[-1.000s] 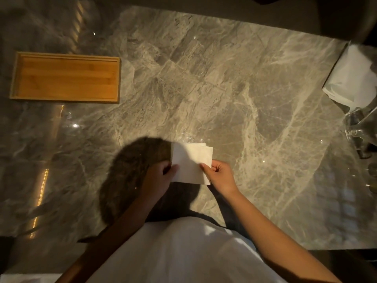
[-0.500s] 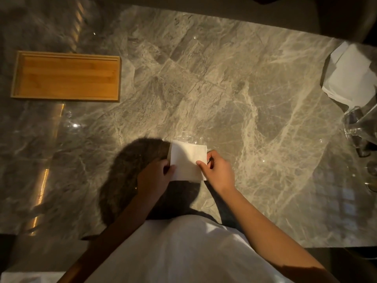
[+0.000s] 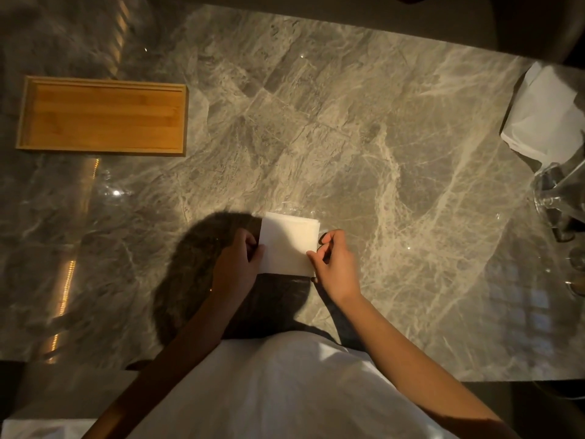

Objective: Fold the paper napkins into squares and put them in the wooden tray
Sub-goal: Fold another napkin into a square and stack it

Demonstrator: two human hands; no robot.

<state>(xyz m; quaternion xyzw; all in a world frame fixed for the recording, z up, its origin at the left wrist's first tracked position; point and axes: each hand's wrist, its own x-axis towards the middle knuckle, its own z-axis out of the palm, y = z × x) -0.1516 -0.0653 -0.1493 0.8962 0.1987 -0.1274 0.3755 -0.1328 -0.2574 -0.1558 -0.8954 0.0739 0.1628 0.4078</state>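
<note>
The napkin [image 3: 288, 245] sits between the hands over the counter [image 3: 348, 137], left hand [image 3: 235, 267] and right hand [image 3: 335, 267] each pinching a side edge; probably light, limp, tearable, best held by its layered edges; wooden tray [image 3: 101, 117] well beyond the left hand.

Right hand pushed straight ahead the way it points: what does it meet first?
The folded napkin, whose right edge the right hand pinches; the left hand holds the opposite edge. Beyond it, roughly, bare marble table toward the wooden tray.

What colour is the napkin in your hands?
White napkin, clearest in the head view.
</note>
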